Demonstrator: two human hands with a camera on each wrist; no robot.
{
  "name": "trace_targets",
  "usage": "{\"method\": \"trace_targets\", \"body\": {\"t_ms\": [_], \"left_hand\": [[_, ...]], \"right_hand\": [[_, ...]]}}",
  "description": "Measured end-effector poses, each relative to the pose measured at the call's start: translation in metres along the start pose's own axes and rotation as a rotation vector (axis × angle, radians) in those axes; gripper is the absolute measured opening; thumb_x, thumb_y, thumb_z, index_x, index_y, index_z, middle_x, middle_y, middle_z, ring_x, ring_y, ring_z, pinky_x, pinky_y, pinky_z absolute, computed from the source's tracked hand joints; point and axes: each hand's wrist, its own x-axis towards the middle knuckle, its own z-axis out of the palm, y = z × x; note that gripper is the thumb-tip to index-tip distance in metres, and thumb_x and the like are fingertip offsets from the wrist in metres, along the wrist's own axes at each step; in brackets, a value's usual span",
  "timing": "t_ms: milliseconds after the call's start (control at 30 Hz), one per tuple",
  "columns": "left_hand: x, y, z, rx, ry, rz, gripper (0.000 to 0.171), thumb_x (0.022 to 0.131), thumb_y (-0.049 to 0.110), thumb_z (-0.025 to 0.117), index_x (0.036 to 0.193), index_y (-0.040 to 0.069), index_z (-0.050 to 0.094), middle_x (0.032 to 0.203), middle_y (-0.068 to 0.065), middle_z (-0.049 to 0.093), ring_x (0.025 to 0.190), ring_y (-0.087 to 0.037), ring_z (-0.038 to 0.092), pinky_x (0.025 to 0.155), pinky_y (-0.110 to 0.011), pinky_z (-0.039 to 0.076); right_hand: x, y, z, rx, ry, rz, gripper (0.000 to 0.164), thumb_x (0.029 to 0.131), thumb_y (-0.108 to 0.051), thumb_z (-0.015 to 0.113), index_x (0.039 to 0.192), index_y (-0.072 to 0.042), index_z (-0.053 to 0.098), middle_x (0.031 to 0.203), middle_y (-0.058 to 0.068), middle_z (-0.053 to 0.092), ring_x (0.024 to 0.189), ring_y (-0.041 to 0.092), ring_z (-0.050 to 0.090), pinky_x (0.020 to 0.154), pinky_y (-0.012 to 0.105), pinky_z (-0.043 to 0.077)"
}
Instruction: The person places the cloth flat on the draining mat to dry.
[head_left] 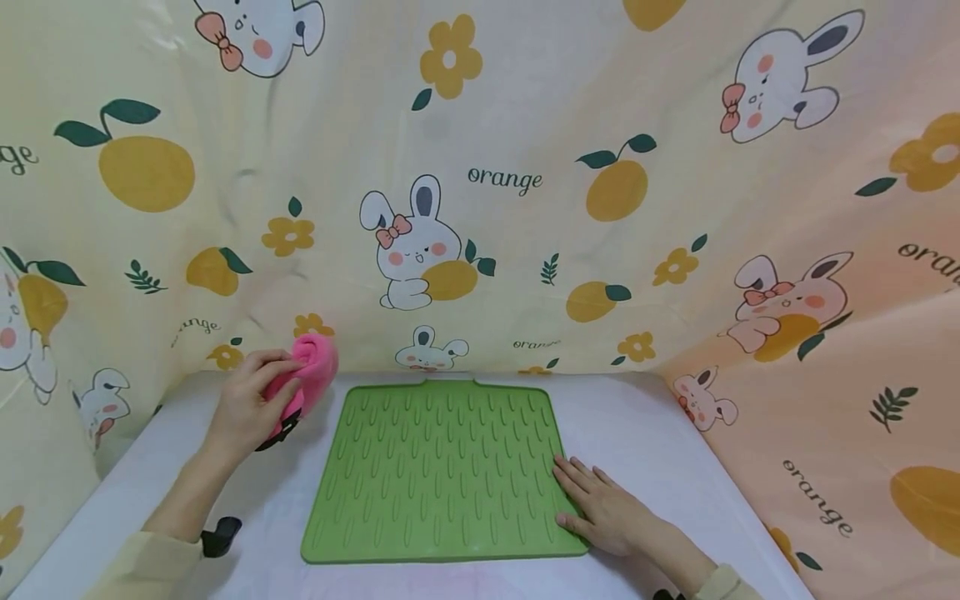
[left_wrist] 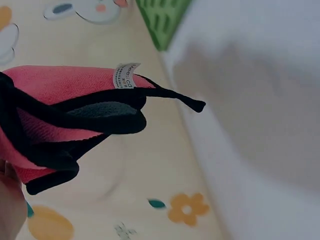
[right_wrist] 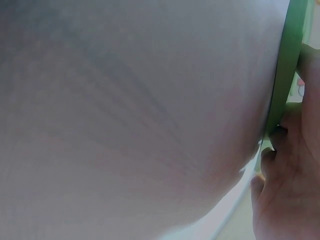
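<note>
My left hand (head_left: 251,400) grips a bunched pink cloth (head_left: 315,367) with black edging, held up to the left of a green ridged mat (head_left: 442,475). In the left wrist view the folded cloth (left_wrist: 75,82) shows a small white label (left_wrist: 124,76), a grey inner side and a black corner sticking out. My right hand (head_left: 607,508) lies with fingers stretched out on the mat's right edge. The right wrist view shows that hand (right_wrist: 290,190) against the mat's green edge (right_wrist: 287,65). The mat lies flat, its rows of raised ridges facing up.
The mat rests on a white table (head_left: 645,450). A cream curtain (head_left: 510,250) printed with rabbits and oranges stands behind the table and along both sides. A black strap piece (head_left: 221,537) sits at my left wrist.
</note>
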Motion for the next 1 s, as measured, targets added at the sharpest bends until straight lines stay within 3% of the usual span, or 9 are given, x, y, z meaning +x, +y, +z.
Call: {"method": "trace_targets", "body": {"t_ms": [333, 500, 633, 800, 1000], "left_hand": [[0.013, 0.031, 0.049, -0.137, -0.042, 0.118, 0.032, 0.077, -0.018, 0.081, 0.104, 0.0, 0.076, 0.111, -0.016, 0.064, 0.105, -0.031, 0.061, 0.092, -0.005, 0.042], [0.012, 0.046, 0.078, -0.162, -0.093, 0.175, 0.032, 0.079, -0.013, 0.082, 0.104, 0.006, 0.077, 0.112, -0.012, 0.065, 0.103, -0.029, 0.062, 0.086, -0.029, 0.056], [0.008, 0.057, 0.099, -0.18, -0.147, 0.256, 0.03, 0.08, -0.009, 0.084, 0.104, 0.008, 0.078, 0.115, -0.013, 0.065, 0.103, -0.029, 0.061, 0.08, -0.045, 0.059], [0.001, 0.068, 0.121, -0.164, -0.226, 0.358, 0.027, 0.08, -0.002, 0.087, 0.103, 0.009, 0.078, 0.115, -0.013, 0.066, 0.104, -0.029, 0.06, 0.081, -0.043, 0.059], [-0.009, 0.076, 0.137, -0.175, -0.354, 0.418, 0.021, 0.085, 0.003, 0.084, 0.103, 0.013, 0.079, 0.113, -0.008, 0.065, 0.102, -0.025, 0.06, 0.082, -0.036, 0.058]], "right_hand": [[0.001, 0.001, 0.001, -0.009, 0.006, -0.003, 0.08, 0.106, -0.058, 0.045, 0.162, -0.002, 0.03, 0.171, 0.014, 0.023, 0.156, 0.038, 0.022, 0.123, 0.06, 0.021], [0.001, 0.001, 0.001, -0.008, 0.001, -0.003, 0.081, 0.106, -0.059, 0.045, 0.162, -0.002, 0.03, 0.171, 0.014, 0.022, 0.156, 0.038, 0.022, 0.123, 0.061, 0.021], [0.0, 0.0, 0.001, -0.006, 0.006, -0.004, 0.08, 0.106, -0.058, 0.046, 0.162, -0.002, 0.03, 0.171, 0.014, 0.023, 0.156, 0.038, 0.023, 0.123, 0.061, 0.022], [-0.001, -0.001, 0.0, -0.005, 0.019, -0.013, 0.079, 0.106, -0.056, 0.047, 0.161, 0.0, 0.032, 0.17, 0.016, 0.025, 0.155, 0.04, 0.024, 0.122, 0.063, 0.022], [-0.001, -0.001, -0.001, -0.007, 0.01, -0.009, 0.08, 0.106, -0.056, 0.047, 0.161, 0.0, 0.032, 0.17, 0.016, 0.024, 0.155, 0.04, 0.023, 0.122, 0.062, 0.021]]}}
